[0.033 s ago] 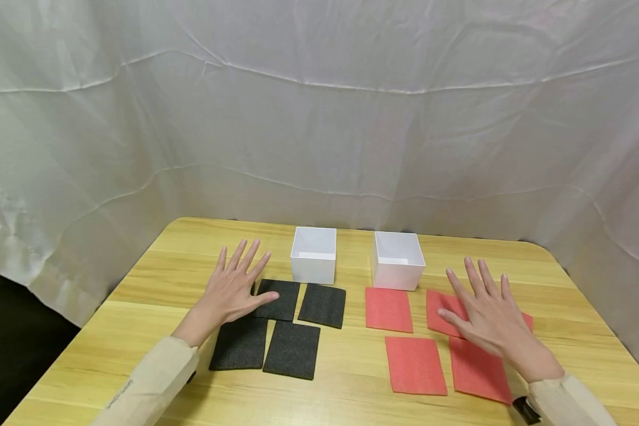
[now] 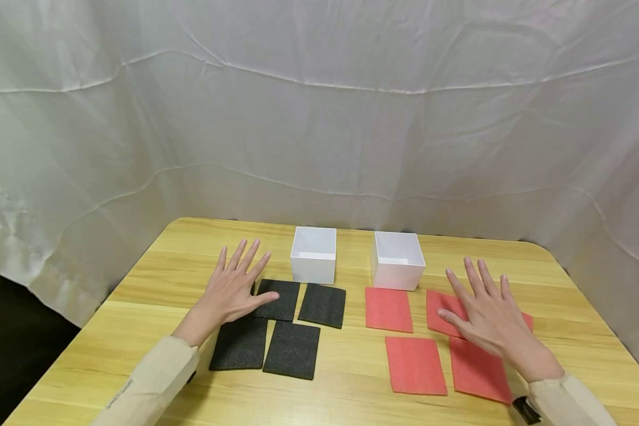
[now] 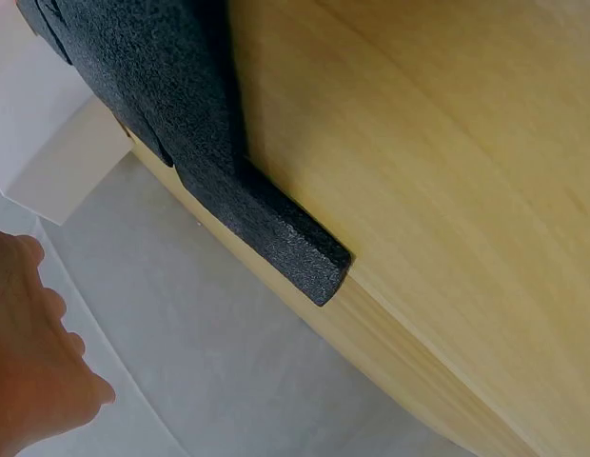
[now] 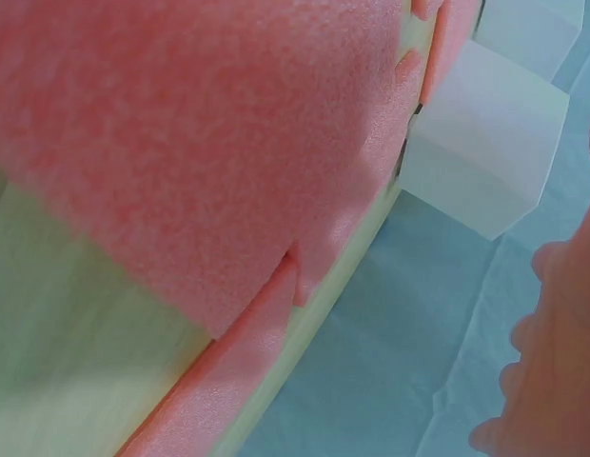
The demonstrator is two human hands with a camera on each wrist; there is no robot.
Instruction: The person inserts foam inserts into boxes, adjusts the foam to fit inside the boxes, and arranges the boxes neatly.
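Several black foam squares (image 2: pixel 292 349) lie left of centre on the wooden table (image 2: pixel 351 396), and several red foam squares (image 2: pixel 415 365) lie to the right. My left hand (image 2: pixel 233 290) is flat with spread fingers at the black group's back left, thumb on the back-left black square (image 2: pixel 282 302). My right hand (image 2: pixel 487 313) is flat and spread over the back-right red square (image 2: pixel 439 305). The left wrist view shows black foam (image 3: pixel 228 162) close up, the right wrist view red foam (image 4: pixel 200 143). Neither hand holds anything.
Two open white boxes stand behind the foam: one (image 2: pixel 313 254) behind the black squares, one (image 2: pixel 398 259) behind the red. A white cloth backdrop (image 2: pixel 319 118) hangs round the table. The table's rounded edges lie near left and right.
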